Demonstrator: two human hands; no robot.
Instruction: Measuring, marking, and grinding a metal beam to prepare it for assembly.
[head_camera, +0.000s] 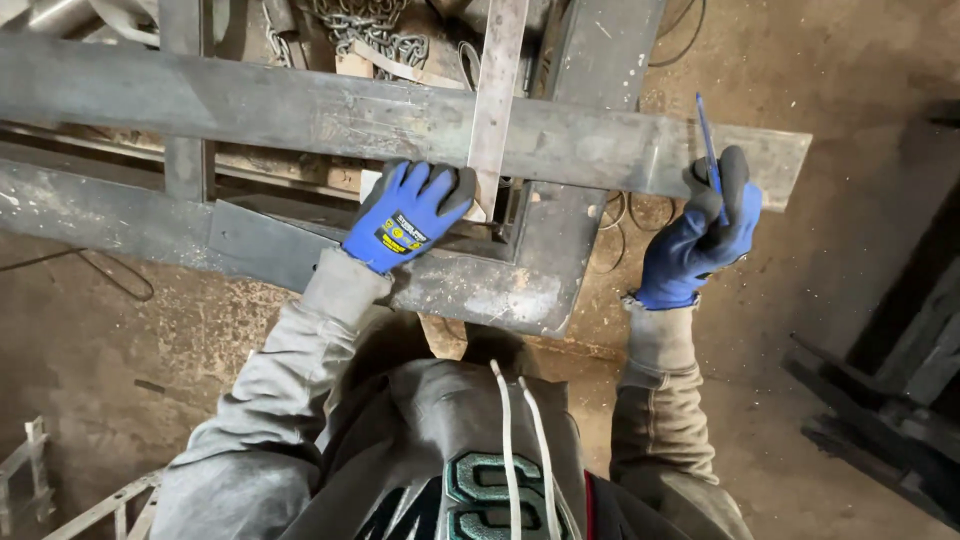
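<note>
Head view, looking straight down over a grey hooded sweatshirt (470, 440) with two white drawstrings (525, 450). Left hand (408, 215) in a blue and dark work glove, pressed flat with fingers spread on the stock of a steel square (495, 100) where it crosses a long flat steel bar (300, 115); grip wide, palm down, closed round nothing. Blade of the square running up and away from the glove, across the bar and at a right angle to it. Right hand (700, 235) in a matching blue glove, just below the right end of the bar, grip narrow and pinched on a thin blue marking pencil (708, 150). Pencil upright, upper part lying over the face of the bar near its right end; whether the tip touches the metal cannot be told. Bar lying crosswise on a welded frame of heavy steel plate (480, 290), right end jutting out past the frame over the floor. Steel chain (370, 35) heaped beyond the bar at the top. Dusty concrete floor (150, 340) below, with thin wire loops (610, 225) near the frame's corner. Dark metal pieces (890, 400) at the right edge, too shadowed to name. Pale metal rack (60, 500) at the lower left corner.
</note>
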